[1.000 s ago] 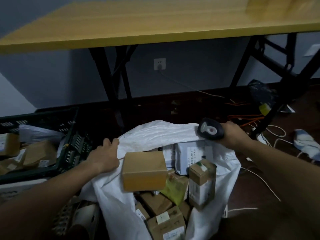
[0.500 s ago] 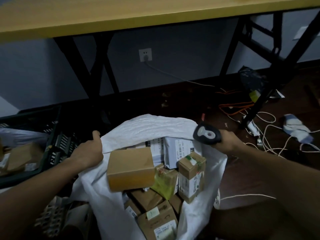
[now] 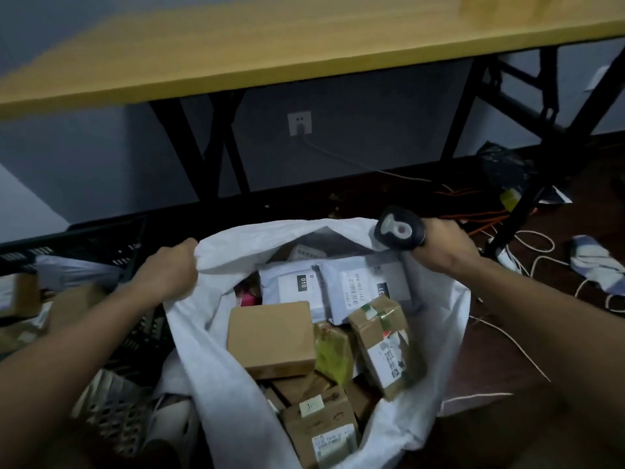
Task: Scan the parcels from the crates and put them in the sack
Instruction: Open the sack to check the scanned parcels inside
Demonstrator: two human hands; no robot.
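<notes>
Large white woven sack (image 3: pixel 216 384) is sitting open on the dark floor, mouth facing up, near centre. Left hand (image 3: pixel 169 274) is gripping the sack's left rim, fingers curled tight around a bunch of fabric. Right hand (image 3: pixel 443 247) is at the far right rim, its grip wrapped round a black handheld scanner with a grey face (image 3: pixel 399 230); whether it is also pinching the fabric cannot be told.

Inside the sack: a plain brown cardboard box (image 3: pixel 270 336) is lying on top at centre-left; two grey plastic mailers with printed labels (image 3: pixel 324 289) are leaning against the far side; a taped brown carton with a white label (image 3: pixel 385 343) is tilting at right; a yellow-green wrapped packet (image 3: pixel 333 350) is wedged between those two boxes; more brown cartons (image 3: pixel 321 431) are lying lower down, nearer.

To the left, a black plastic lattice crate (image 3: pixel 84 245) is holding brown parcels (image 3: pixel 20 292), partly hidden behind the left forearm. A yellow wooden tabletop on black folding legs (image 3: pixel 304 45) is spanning the far side, above a white wall socket (image 3: pixel 299 123). White and orange cables (image 3: pixel 527 238) are trailing over the floor at right.
</notes>
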